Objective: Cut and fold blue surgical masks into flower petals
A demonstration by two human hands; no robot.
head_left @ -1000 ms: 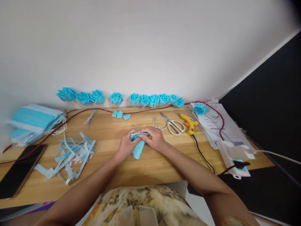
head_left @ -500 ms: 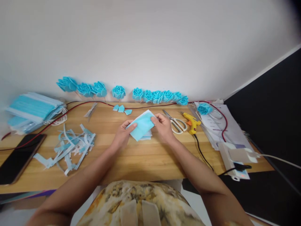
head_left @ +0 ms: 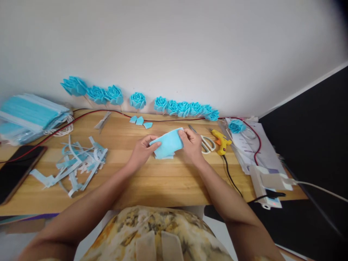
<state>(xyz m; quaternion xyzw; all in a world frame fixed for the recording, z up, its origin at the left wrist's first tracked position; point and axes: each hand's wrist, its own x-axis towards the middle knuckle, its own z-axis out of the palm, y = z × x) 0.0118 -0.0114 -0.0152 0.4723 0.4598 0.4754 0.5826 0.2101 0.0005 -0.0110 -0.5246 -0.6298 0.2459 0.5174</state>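
Note:
A folded piece of light-blue mask fabric (head_left: 170, 142) is held between both hands over the middle of the desk. My left hand (head_left: 145, 149) pinches its left end, thumb on top. Its right end is gripped by my right hand (head_left: 190, 142), thumb also on top. More blue fabric (head_left: 164, 156) shows just below the held piece; whether it is lying on the desk I cannot tell. White-handled scissors (head_left: 208, 144) lie beside my right hand, partly hidden by it. Three small cut blue pieces (head_left: 139, 120) rest beyond my left hand.
Blue fabric flowers (head_left: 183, 108) line the wall. A yellow glue gun (head_left: 222, 141) lies right, near papers (head_left: 258, 145) and a power strip (head_left: 262, 186). At left are stacked masks (head_left: 32, 116), a phone (head_left: 19, 170) and cut strips (head_left: 76, 163). A red cable (head_left: 108, 110) crosses the back.
The held fabric has turned from a steep slant to nearly level, still between both hands. The camera view has shifted slightly.

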